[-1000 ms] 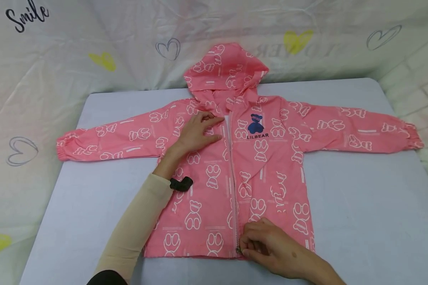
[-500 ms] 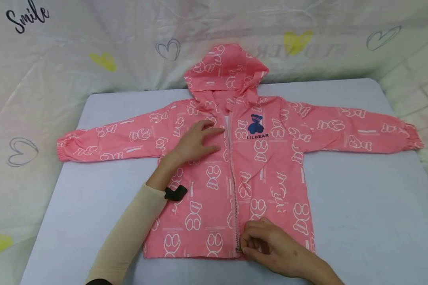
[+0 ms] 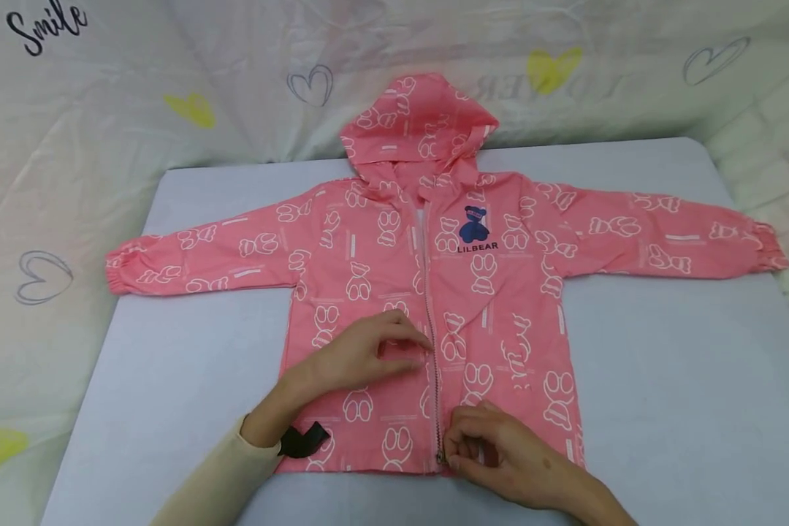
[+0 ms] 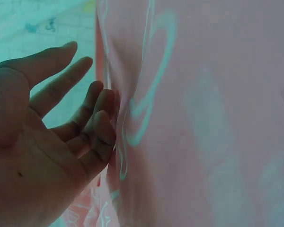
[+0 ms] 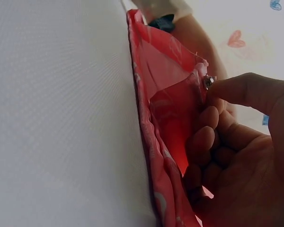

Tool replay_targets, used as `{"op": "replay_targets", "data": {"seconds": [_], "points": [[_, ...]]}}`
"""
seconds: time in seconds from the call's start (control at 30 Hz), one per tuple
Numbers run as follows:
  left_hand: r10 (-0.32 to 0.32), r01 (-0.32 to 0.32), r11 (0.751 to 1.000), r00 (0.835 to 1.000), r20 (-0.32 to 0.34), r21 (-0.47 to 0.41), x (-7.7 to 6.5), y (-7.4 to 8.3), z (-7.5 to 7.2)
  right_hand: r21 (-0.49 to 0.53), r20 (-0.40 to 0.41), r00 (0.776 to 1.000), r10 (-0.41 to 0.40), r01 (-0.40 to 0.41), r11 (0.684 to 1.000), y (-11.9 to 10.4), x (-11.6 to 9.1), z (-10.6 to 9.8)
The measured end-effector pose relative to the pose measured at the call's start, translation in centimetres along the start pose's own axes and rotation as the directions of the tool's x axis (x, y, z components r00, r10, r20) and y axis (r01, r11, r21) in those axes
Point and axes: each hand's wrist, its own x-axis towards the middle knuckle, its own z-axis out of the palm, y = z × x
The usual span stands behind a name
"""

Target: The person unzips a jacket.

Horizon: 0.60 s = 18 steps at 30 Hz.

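A pink hooded jacket [image 3: 361, 292] with white bear outlines lies face up, sleeves spread. Its zipper [image 3: 435, 365] is joined along the front, with a small gap near the neck. My left hand [image 3: 355, 354] is over the front panel, fingertips at the zipper line. In the left wrist view, that hand's loosely bent fingers [image 4: 102, 127] touch the fabric, thumb apart. At the hem, my right hand [image 3: 506, 456] pinches the jacket's bottom front edge beside the metal zipper slider [image 5: 208, 81]. The right wrist view shows this edge lifted; the fingers partly hide it.
A white table [image 3: 671, 380] bears the jacket. Behind it hangs a pale backdrop [image 3: 237, 51] with hearts and lettering. The jacket hood [image 3: 421, 120] reaches the table's far edge, and the cuff [image 3: 769, 245] on the right comes close to the side edge.
My left hand has slid down along the zipper from near the collar to mid-front. The right hand keeps its pinch at the hem. The view has shifted slightly.
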Motion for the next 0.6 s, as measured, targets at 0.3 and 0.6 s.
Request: {"op": "replay_targets", "data": {"seconds": [0.3, 0.6], "points": [[0.023, -0.01, 0.996, 0.988, 0.151, -0.088, -2.0, 0.7, 2.3, 0.031, -0.009, 1.0, 0.005, -0.005, 1.0, 0.0, 0.0, 0.2], [0.043, 0.032, 0.983, 0.917, 0.396, -0.18, -3.1, 0.7, 3.3, 0.024, -0.031, 1.0, 0.002, -0.002, 1.0, 0.0, 0.2, 0.2]]}}
